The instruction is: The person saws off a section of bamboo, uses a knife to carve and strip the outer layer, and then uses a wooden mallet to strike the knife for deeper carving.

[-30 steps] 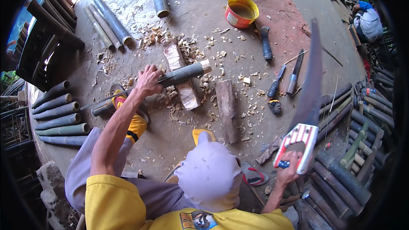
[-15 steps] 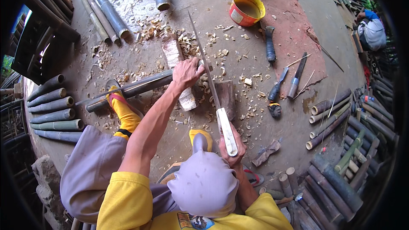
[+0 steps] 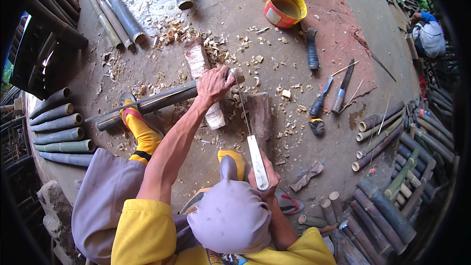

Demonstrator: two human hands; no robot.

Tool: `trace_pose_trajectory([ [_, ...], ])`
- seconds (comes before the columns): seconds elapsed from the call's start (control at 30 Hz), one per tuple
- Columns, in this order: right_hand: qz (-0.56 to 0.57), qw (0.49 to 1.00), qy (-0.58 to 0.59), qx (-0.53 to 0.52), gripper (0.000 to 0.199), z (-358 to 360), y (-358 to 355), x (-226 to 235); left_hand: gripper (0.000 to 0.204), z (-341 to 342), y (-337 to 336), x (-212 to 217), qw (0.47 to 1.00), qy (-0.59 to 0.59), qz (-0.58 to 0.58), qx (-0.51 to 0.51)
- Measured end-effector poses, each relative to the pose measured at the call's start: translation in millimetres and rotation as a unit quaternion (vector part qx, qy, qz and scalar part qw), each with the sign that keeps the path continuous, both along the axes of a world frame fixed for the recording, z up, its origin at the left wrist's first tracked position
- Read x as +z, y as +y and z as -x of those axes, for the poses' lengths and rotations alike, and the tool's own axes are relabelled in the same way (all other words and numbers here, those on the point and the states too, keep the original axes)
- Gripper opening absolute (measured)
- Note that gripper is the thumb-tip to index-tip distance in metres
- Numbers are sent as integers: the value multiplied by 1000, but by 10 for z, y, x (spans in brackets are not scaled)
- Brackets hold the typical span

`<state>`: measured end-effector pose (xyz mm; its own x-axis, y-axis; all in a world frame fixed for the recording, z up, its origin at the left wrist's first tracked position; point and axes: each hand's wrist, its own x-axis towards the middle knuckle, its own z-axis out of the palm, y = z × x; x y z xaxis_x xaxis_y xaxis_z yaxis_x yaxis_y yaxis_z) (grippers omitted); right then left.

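Observation:
My left hand (image 3: 213, 86) is closed around a dark bamboo pole (image 3: 169, 99) near its right end. The pole lies across a pale wooden block (image 3: 215, 117), and my foot in a yellow sock and sandal (image 3: 142, 130) rests against its left part. In my right hand (image 3: 267, 172) is the white handle of a handsaw (image 3: 257, 159). Its thin blade runs up to the pole's end just right of my left hand, seen almost edge-on. A thin strip lies along the pole.
Wood chips (image 3: 171, 34) litter the floor. A red-yellow bucket (image 3: 285, 9) of liquid stands at the far right of centre, near a knife (image 3: 343, 86) and a chisel (image 3: 321, 97). Bamboo lengths (image 3: 61, 135) lie left, with more bamboo (image 3: 378, 211) right. Another person (image 3: 428, 37) is at far right.
The saw has been drawn back toward me, its blade no longer reaching far past the pole and now seen more edge-on. My left hand stays on the pole.

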<state>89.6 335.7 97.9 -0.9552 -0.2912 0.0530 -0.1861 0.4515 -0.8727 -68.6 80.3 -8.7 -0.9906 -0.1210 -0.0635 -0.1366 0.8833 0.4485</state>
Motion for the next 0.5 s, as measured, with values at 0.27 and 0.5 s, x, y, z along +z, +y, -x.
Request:
trace_pose_trajectory([
  [0.27,-93,995,39,24,47,-417,439,270,40,-34,17,49,1000,-4,-12,20],
  [0.5,4,999,-31,-24,50,453,-368,-51,39,-9,53,105,1000,10,-2,8],
])
